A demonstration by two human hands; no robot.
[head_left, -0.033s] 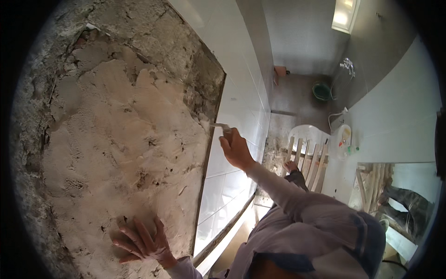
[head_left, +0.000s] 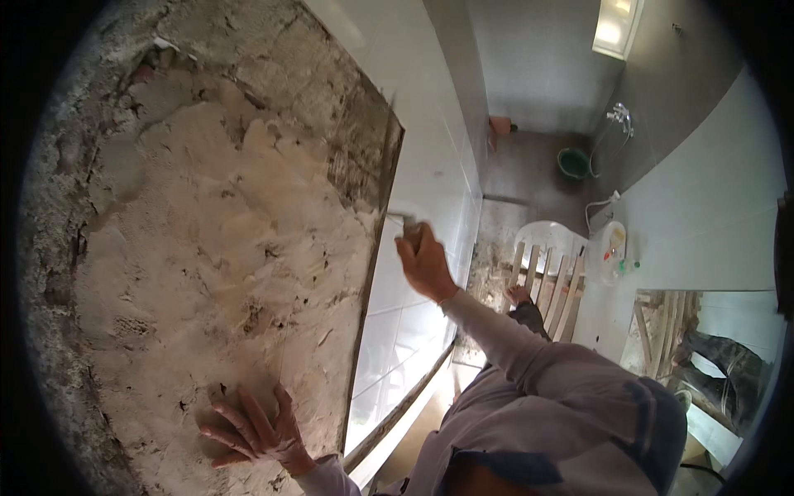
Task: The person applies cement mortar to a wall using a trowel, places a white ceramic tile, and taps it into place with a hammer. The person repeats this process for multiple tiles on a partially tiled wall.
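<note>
My left hand [head_left: 260, 430] lies with fingers spread flat on the pale, rough plaster [head_left: 207, 289] covering the wall recess. In my right hand [head_left: 428, 264] is a small trowel [head_left: 409, 225], gripped by its handle; its thin blade shows nearly edge-on. That blade is beside the plaster's right border, over the edge of the white tiles [head_left: 430, 186]. The plaster is uneven, with small pits and ridges, and above it a strip of darker bare masonry [head_left: 364, 140] shows.
Wooden slats [head_left: 546, 289] form a platform under my bare foot [head_left: 519, 295], in front of a white basin [head_left: 554, 240]. Farther off stand a green bucket [head_left: 572, 163] and a shower tap [head_left: 620, 118]. A mirror [head_left: 711, 355] at the right reflects the slats and a leg.
My right hand has drawn the trowel slightly to the right, off the plaster's edge and over the tile border. My left hand has stayed in place.
</note>
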